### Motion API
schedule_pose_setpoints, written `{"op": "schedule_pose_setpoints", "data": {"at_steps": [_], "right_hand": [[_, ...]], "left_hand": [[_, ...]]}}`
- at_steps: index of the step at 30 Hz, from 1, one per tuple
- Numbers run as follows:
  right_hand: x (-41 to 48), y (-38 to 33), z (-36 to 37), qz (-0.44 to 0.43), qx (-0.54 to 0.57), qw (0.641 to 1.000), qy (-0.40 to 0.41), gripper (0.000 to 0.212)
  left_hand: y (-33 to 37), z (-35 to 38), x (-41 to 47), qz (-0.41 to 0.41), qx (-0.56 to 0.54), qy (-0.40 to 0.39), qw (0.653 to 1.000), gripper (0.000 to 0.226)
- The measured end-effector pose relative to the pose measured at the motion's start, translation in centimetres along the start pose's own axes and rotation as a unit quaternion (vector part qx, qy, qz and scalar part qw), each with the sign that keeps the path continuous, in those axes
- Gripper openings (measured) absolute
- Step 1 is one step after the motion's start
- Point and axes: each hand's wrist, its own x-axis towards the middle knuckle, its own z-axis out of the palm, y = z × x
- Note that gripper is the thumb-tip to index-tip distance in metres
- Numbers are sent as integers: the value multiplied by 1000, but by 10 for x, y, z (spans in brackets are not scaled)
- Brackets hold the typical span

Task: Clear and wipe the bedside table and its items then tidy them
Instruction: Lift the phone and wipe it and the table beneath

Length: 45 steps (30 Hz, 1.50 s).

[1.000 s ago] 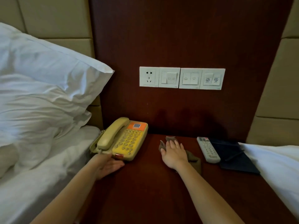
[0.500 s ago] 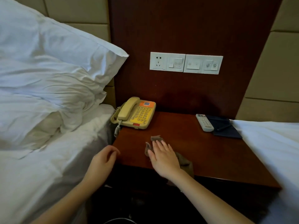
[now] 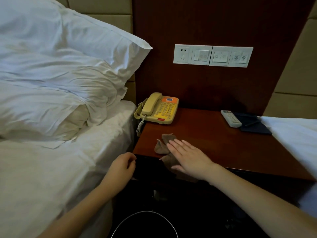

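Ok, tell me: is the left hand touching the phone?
No, the left hand is loosely curled off the front left corner of the table, apart from the phone at the back.

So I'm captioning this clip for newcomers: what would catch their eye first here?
The yellow phone at the back left corner of the table stands out against the dark wood. Next comes the right hand pressed flat on a brown cloth at the front edge, the left hand loosely curled and empty by the front left corner. A big white pillow fills the left of the view.
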Motion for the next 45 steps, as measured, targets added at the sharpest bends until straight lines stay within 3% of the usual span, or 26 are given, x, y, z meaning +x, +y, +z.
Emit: {"op": "schedule_pose_setpoints", "data": {"at_steps": [4,9,15,22,28,31,34,39,45], "right_hand": [[69,-62,-5,53,41,998,23,80],[116,-95,-7,62,85,993,52,68],[56,-44,8,43,90,995,27,74],[-58,50,28,112,98,989,-2,85],[-54,48,21,96,52,994,-13,88],[-18,18,15,87,19,996,-1,93],[25,-17,10,76,47,996,6,93],[29,-28,13,81,59,994,49,95],[47,-35,4,40,22,999,30,92]], "left_hand": [[-8,-10,7,-49,-55,73,995,17],[-13,-17,13,-42,-60,54,996,15],[-8,-8,15,-2,-49,8,999,12],[-23,5,20,-35,-37,-9,999,16],[-51,19,33,-45,-44,-16,998,25],[-107,36,52,-79,-31,-39,996,52],[-172,50,68,-48,-4,-19,999,54],[-34,7,16,-58,-47,27,997,27],[-20,8,13,-48,-38,50,997,31]]}}
